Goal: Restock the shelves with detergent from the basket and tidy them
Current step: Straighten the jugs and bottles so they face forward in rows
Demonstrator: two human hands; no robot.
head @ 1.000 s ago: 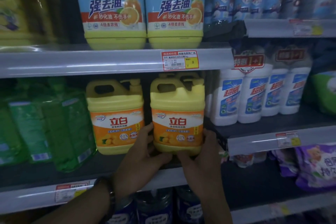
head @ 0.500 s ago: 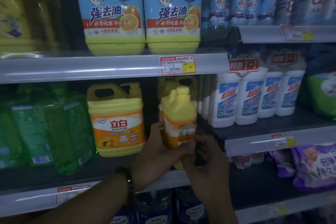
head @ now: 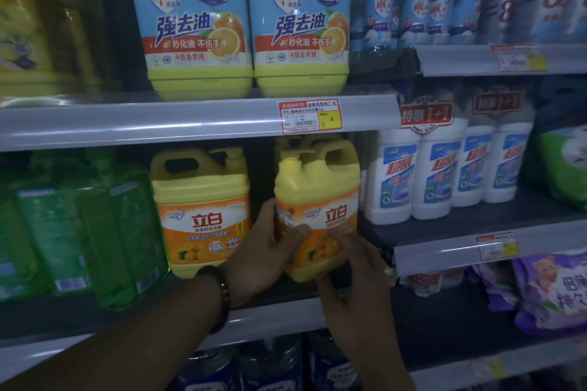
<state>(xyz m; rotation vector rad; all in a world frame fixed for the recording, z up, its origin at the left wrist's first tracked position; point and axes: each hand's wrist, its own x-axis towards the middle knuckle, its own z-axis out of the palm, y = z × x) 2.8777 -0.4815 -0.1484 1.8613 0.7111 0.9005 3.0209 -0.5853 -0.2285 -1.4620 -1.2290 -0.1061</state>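
A yellow detergent jug [head: 320, 200] with an orange label stands on the middle shelf [head: 127, 305], turned so its cap faces left and its label angles toward me. My left hand [head: 263, 247] grips its left side, thumb across the label. My right hand [head: 352, 270] holds its lower right front, fingers curled on the label and base. A second matching jug [head: 200, 209] stands upright to the left, apart from both hands. More yellow jugs show dimly behind the held one. The basket is out of view.
Two large yellow-green jugs [head: 241, 25] sit on the upper shelf above a price tag [head: 309, 117]. Green refill bottles [head: 79, 232] stand left, white bottles [head: 444, 174] on the raised right shelf, purple bags [head: 552, 292] below it, blue bottles [head: 270, 368] on the bottom shelf.
The jug faced front a second ago, then stood edge-on; now it has rotated further, its label angled toward me. Both hands stayed on it and shifted around it.
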